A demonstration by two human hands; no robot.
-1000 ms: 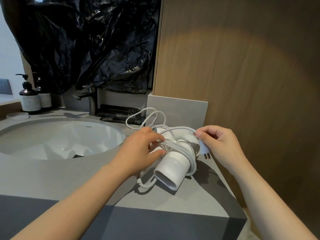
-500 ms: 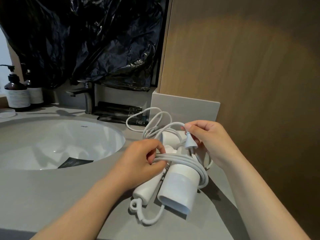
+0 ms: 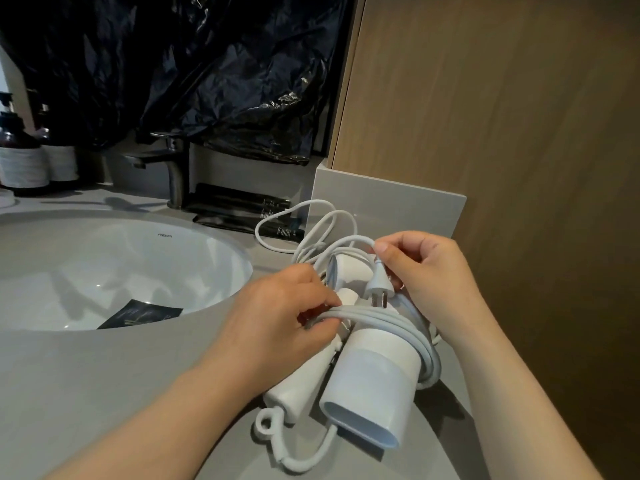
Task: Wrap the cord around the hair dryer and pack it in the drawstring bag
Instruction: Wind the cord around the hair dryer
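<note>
- The grey desk [image 3: 104, 382] carries the job beneath both grips. Its curved front edge runs just below them, so a hard tug on the cord could likely drag the load over it.
- The sink [image 3: 114, 268] opens well to the left of the left grip, with a dark packet [image 3: 138, 315] lying in the bowl. Any slack swept that way risks trailing into the basin.
- The white hair dryer [image 3: 377, 382] lies on the desk between and below the grips, nozzle toward the camera. Its handle [image 3: 301, 386] runs out from under the left grip.
- The left grip [image 3: 277, 317] is closed on several turns of cord [image 3: 384, 318] where they cross the dryer's body. If this hold eases, the turns will probably spring loose.
- The right grip [image 3: 426, 282] pinches the cord just behind the plug [image 3: 379, 289], which hangs prongs-down beside its fingertips. The prongs could snag on the wound turns as the end is tucked.
- Unwound loops [image 3: 277, 220] sprawl on the desk beyond both grips, touching dark sachets [image 3: 239, 206]. Left as they are, they look likely to tangle or bulk up the bundle.
- No drawstring bag is in view, so packing has yet to begin, and a loosely wound bundle may catch at the bag's mouth.
</note>
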